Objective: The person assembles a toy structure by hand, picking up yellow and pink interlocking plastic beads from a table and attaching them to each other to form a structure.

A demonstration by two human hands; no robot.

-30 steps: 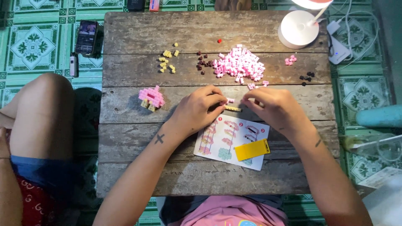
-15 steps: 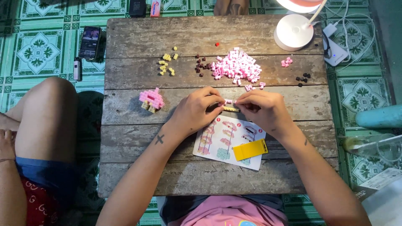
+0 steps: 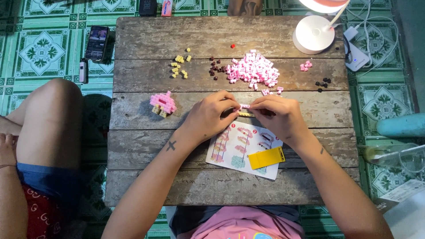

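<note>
Your left hand [image 3: 208, 116] and right hand [image 3: 278, 116] met at the centre of the frame over the wooden table [image 3: 146, 132]. The fingers of both hands were pinched shut on a small pink-and-tan brick assembly [image 3: 245, 110], held between the fingertips just above the instruction sheet [image 3: 230, 148]. A yellow tool [image 3: 266, 158] lay on that sheet. The pile of pink bricks [image 3: 253, 71] sat above the hands, and a small pink model [image 3: 162, 103] stood to their left.
</note>
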